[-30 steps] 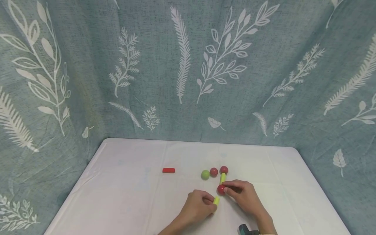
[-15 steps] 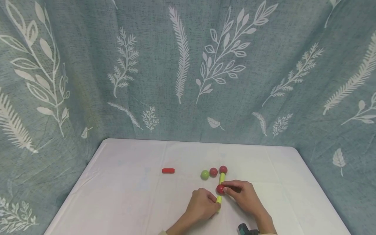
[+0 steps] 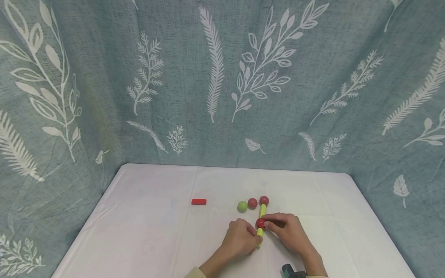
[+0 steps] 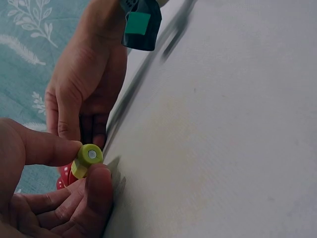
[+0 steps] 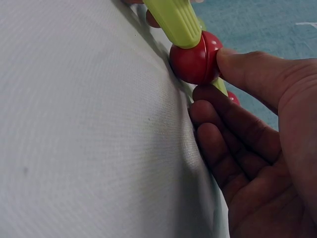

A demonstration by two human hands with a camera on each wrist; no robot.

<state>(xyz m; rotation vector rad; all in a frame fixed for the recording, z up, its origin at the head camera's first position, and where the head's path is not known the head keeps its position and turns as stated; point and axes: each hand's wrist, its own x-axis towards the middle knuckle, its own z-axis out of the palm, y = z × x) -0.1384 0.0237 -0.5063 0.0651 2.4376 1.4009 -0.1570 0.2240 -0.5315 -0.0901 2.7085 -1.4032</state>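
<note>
My left hand (image 3: 240, 237) pinches a yellow-green magnetic rod (image 4: 90, 154) between thumb and fingers; a silvery disc shows in its near end. The rod's far end touches a glossy red ball (image 5: 190, 62), as the right wrist view shows. My right hand (image 3: 286, 231) pinches that ball between thumb and fingertips. Beyond the ball, a second yellow-green rod (image 3: 262, 211) runs away from me to another red ball (image 3: 264, 200). Rods and balls form one nearly straight line on the white table.
Left of the line's far end lie a loose red ball (image 3: 252, 203) and a green ball (image 3: 242, 206). A red rod (image 3: 199, 202) lies farther left on the white table (image 3: 149, 224). A patterned blue-green curtain (image 3: 187, 77) hangs behind.
My left hand has moved right and slightly forward, bringing its yellow-green rod from apart to touching the red ball. My right hand keeps its hold on the ball.
</note>
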